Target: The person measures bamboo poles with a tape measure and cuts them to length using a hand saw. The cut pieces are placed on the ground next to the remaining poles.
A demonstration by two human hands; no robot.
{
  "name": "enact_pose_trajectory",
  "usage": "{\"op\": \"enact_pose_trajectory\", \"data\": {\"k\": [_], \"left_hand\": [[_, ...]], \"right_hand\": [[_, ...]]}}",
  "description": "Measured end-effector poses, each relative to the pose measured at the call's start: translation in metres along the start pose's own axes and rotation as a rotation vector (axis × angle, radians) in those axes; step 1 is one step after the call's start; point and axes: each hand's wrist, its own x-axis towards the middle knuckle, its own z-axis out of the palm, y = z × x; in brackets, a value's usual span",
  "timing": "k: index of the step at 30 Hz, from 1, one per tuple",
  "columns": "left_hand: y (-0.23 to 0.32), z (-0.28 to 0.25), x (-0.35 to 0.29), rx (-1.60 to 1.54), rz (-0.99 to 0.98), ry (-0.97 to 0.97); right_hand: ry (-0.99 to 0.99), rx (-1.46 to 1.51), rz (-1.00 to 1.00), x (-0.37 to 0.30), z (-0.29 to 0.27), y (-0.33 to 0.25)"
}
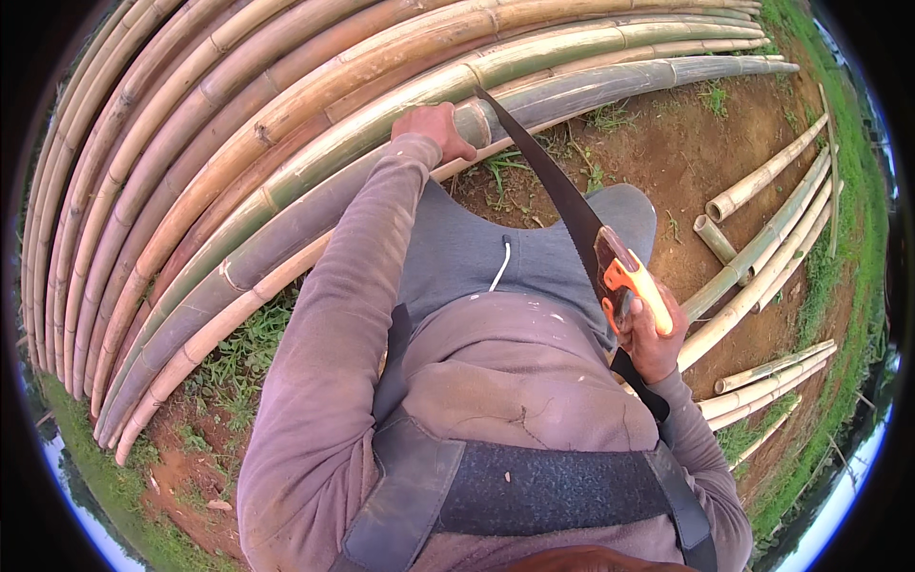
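Observation:
My right hand [654, 334] is closed round the orange handle of a hand saw [553, 183]. Its dark, toothed blade slants up and to the left, and the tip lies at or just over a thick grey-green bamboo pole [534, 107]. My left hand [434, 131] rests on that same pole, just left of the blade tip, with its fingers curled over it and the thumb pointing right. Whether the teeth touch the bamboo I cannot tell. Below the pole runs a thinner, pale bamboo pole [257, 288], partly hidden by my left forearm.
Many long bamboo poles [238, 105] lie side by side across the far left. Shorter cut bamboo pieces [762, 181] lie on brown soil at right, and another small bundle [762, 391] sits nearer. Grass [238, 357] grows in patches. My bent legs [534, 248] are close under the saw.

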Motion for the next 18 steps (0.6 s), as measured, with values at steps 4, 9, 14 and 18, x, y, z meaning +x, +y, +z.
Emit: {"op": "enact_pose_trajectory", "data": {"k": [4, 9, 14, 18], "left_hand": [[0.016, 0.0, -0.005, 0.019, 0.042, 0.003], [0.015, -0.002, -0.003, 0.033, 0.068, -0.008], [0.0, -0.004, 0.003, 0.012, 0.036, -0.036], [0.015, -0.006, 0.001, 0.024, 0.061, -0.054]], "right_hand": [[0.052, 0.036, 0.008, 0.099, 0.076, 0.022], [0.051, 0.079, 0.037, 0.122, 0.091, 0.012], [0.042, 0.03, -0.006, -0.009, 0.008, 0.012], [0.048, 0.004, -0.005, 0.09, 0.066, 0.026]]}}
